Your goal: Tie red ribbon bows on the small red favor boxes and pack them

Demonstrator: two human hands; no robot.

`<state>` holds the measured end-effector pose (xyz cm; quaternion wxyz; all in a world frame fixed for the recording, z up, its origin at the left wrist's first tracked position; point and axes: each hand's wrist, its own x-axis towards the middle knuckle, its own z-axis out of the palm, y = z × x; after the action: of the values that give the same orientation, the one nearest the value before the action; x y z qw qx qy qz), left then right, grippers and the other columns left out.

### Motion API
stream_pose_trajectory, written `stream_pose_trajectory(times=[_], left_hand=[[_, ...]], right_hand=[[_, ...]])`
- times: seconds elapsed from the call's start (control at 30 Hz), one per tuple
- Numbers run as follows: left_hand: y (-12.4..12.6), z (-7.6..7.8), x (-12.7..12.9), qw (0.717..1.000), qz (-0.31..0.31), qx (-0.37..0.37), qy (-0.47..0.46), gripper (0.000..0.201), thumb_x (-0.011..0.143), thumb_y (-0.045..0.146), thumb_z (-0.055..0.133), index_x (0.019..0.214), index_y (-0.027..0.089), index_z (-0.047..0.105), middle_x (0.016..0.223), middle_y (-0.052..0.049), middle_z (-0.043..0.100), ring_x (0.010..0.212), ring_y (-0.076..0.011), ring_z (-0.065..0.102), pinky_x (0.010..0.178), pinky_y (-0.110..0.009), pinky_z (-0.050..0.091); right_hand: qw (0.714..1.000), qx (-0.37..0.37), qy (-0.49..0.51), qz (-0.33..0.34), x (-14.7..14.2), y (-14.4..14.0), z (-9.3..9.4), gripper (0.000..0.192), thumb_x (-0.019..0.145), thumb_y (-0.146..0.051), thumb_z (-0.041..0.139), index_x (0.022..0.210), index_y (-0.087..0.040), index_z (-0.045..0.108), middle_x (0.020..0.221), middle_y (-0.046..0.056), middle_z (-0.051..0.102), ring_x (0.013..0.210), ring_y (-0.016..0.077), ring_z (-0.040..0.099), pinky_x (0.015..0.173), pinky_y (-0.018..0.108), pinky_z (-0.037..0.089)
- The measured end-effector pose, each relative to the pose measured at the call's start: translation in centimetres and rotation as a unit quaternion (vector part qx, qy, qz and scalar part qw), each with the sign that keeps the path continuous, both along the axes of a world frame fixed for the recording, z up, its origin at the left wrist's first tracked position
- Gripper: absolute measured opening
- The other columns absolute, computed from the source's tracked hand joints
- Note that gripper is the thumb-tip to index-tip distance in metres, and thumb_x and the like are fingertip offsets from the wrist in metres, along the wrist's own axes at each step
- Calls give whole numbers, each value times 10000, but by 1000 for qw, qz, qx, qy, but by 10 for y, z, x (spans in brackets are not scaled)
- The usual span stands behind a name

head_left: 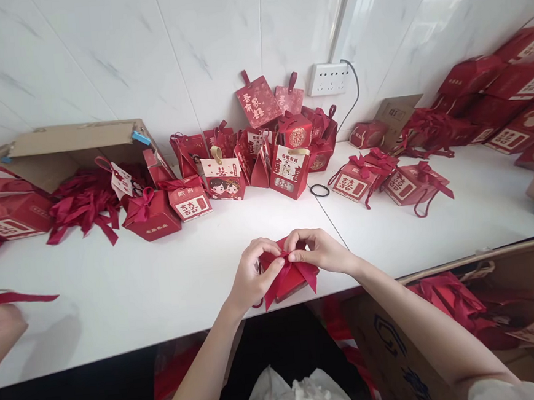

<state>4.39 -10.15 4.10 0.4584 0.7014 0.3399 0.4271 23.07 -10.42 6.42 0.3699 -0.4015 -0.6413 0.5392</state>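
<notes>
A small red gift box (pixel 292 281) rests near the front edge of the white table (pixel 162 282). A red ribbon (pixel 284 271) crosses its top, with tails hanging over the front. My left hand (pixel 253 274) pinches the ribbon from the left. My right hand (pixel 319 250) pinches the ribbon from the right, and the fingertips of both meet over the box top. Much of the box is hidden under my fingers.
Several finished red boxes (pixel 188 200) with bows stand along the tiled wall. A pile of loose ribbons (pixel 82 205) lies by an open cardboard box (pixel 66 148). Another person's hand (pixel 0 332) holds a ribbon at far left. A carton (pixel 448 327) of red boxes sits at lower right.
</notes>
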Motion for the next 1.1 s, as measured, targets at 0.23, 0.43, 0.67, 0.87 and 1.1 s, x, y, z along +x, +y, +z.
stream_pose_trajectory(times=[0.23, 0.43, 0.67, 0.87, 1.1], left_hand=[[0, -3, 1, 999, -3, -51, -6, 89, 825, 284, 540, 821, 196, 556, 845, -34, 572, 798, -162, 556, 732, -290, 465], [2, -2, 0, 993, -40, -97, -51, 97, 839, 294, 522, 828, 200, 543, 861, -28, 586, 813, -159, 572, 728, -282, 466], [3, 3, -1, 996, -35, -48, 66, 111, 802, 312, 553, 825, 205, 575, 892, -50, 560, 896, -209, 533, 819, -350, 422], [5, 9, -1, 995, -68, -37, 60, 209, 839, 325, 489, 672, 202, 520, 990, -64, 566, 1019, -226, 505, 916, -376, 396], [8, 8, -5, 992, -54, -93, 62, 329, 860, 368, 474, 588, 183, 474, 1181, -84, 539, 1101, -243, 504, 883, -362, 429]], right_hand=[[1000, -10, -1, -1, -1, 0, 0, 283, 767, -444, 655, 781, -164, 617, 734, 5, 627, 666, 126, 534, 658, 271, 415], [999, 13, -23, 18, 0, 0, 4, 325, 823, -476, 580, 735, -163, 564, 731, 6, 587, 689, 127, 496, 687, 270, 384], [999, 17, -42, 1, -2, -1, 2, 339, 833, -494, 553, 746, -167, 557, 710, -4, 541, 677, 128, 467, 663, 265, 368], [998, 26, -49, 3, -3, 0, 1, 321, 841, -473, 549, 737, -169, 559, 711, -8, 544, 680, 125, 475, 673, 262, 381], [995, 55, -80, -18, -1, -1, 3, 203, 857, -369, 540, 860, -176, 604, 832, 22, 627, 752, 143, 540, 706, 276, 420]])
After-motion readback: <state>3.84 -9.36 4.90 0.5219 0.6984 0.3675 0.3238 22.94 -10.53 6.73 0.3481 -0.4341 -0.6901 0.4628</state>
